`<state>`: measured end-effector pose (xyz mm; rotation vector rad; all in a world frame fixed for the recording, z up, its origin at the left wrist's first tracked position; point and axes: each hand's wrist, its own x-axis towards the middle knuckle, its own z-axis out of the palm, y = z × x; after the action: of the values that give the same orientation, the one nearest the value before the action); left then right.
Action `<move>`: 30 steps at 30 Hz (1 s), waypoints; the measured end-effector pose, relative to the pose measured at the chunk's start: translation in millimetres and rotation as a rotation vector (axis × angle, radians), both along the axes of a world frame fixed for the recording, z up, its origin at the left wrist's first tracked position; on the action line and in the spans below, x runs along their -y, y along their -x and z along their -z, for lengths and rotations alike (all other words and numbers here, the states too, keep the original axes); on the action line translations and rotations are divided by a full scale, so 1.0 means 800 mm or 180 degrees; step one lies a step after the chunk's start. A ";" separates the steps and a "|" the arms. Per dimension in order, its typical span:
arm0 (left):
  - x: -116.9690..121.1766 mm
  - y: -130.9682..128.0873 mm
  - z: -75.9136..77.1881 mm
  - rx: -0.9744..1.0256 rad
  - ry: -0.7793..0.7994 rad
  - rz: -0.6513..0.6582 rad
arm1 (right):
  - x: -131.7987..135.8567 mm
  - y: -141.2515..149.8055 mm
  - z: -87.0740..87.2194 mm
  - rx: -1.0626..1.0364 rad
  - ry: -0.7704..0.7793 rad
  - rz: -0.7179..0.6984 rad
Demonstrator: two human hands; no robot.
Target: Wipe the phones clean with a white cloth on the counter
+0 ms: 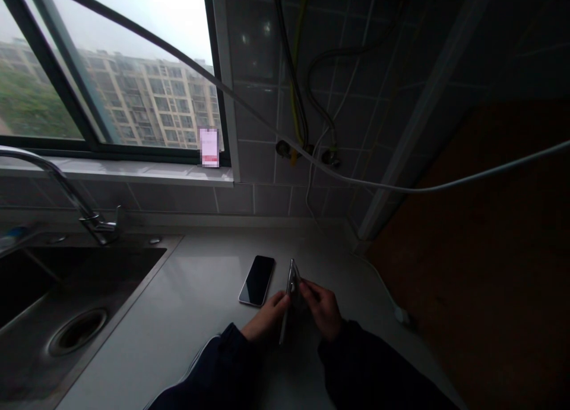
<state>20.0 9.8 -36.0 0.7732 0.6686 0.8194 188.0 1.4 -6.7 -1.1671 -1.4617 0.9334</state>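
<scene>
Over the countertop, a phone [284,324] is held upright and seen edge-on, so its screen does not show. My left hand [267,316] is closed on its left side, thumb and fingers at the edge. On the other side, my right hand [324,310] pinches a thin piece [297,271] that leans away from the phone near its top; it looks like a phone case, partly hidden by my fingers. A second phone [257,280], dark screen up, lies flat on the counter just left of my hands.
Left of the white countertop [187,291] is a steel sink [133,279] with a chrome faucet [95,223]. A white cable [401,189] crosses in front at height. Behind stand a tiled wall with pipes and a window; a small pink-white card [209,148] shows at its sill.
</scene>
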 end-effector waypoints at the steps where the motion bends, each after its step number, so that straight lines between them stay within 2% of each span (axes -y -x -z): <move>1: 0.000 -0.001 -0.001 -0.0083 -0.0025 -0.0022 | -0.001 -0.002 -0.003 -0.0092 0.0165 -0.0020; 5: 0.006 -0.002 -0.011 -0.0120 0.0042 0.0038 | -0.006 -0.012 -0.007 -0.0031 0.0427 0.0072; 10: 0.012 -0.003 -0.019 0.0137 0.0222 -0.0111 | -0.020 -0.025 0.000 0.0100 0.0545 0.0247; 16: 0.015 0.000 -0.022 -0.0061 0.0204 0.0012 | -0.030 -0.034 0.011 0.0151 0.0664 0.0305; 20: 0.015 0.001 -0.023 -0.0167 0.0126 -0.0082 | -0.034 -0.039 0.016 0.0158 0.0722 0.0283; 24: 0.013 0.003 -0.027 -0.0563 -0.0103 -0.0220 | -0.039 -0.046 0.022 0.0210 0.0777 0.0279; 27: 0.009 0.008 -0.031 -0.0358 -0.0235 -0.0415 | -0.044 -0.053 0.025 0.0292 0.0746 0.0310; 30: 0.003 0.015 -0.036 -0.0489 -0.0855 -0.0875 | -0.047 -0.059 0.024 0.0423 0.0682 0.0362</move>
<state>8.0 7.7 -7.6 1.0083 0.8237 1.1238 235.5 39.0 -25.6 -1.4785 -1.4080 0.9661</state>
